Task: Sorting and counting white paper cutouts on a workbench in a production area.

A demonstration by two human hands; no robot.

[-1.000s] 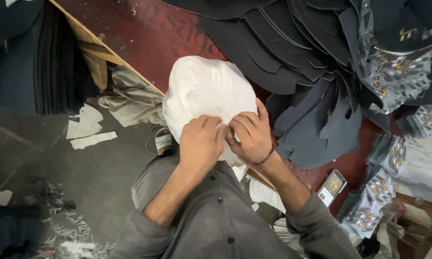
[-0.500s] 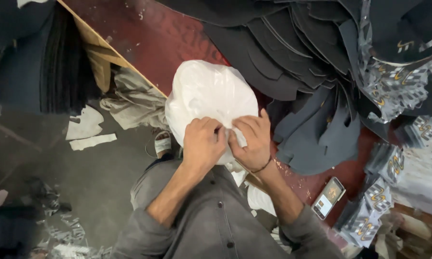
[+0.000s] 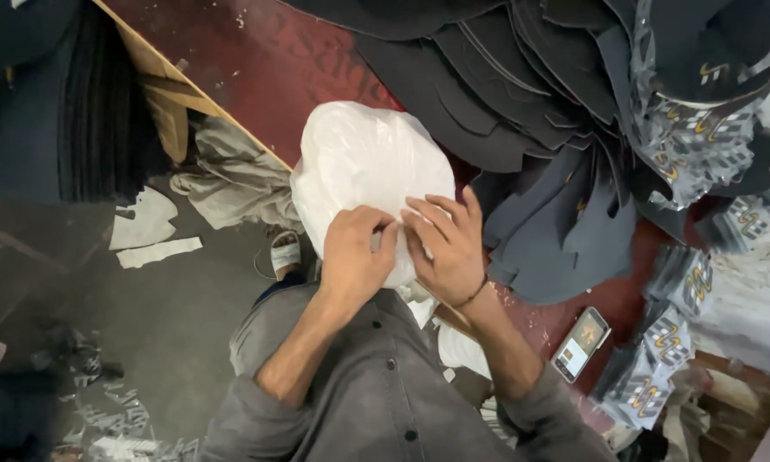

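Observation:
A bulging white plastic bag (image 3: 364,162) lies on the dark red table (image 3: 274,68) in front of me. My left hand (image 3: 355,257) is closed on the bag's near edge, its fingers curled into the plastic. Beside it and touching it, my right hand (image 3: 445,248), with a thin band on the wrist, pinches the same edge with its fingers fanned over the bag. What is inside the bag is hidden.
Stacks of dark grey cut fabric pieces (image 3: 530,145) fan out to the right of the bag. Patterned pieces (image 3: 693,137) lie further right. A phone (image 3: 580,342) rests near my right elbow. Rags (image 3: 231,180) and paper scraps (image 3: 150,227) lie on the floor at left.
Both hands have stayed on the bag's near edge and worked closer together. The right hand's fingers are now spread wider over the plastic.

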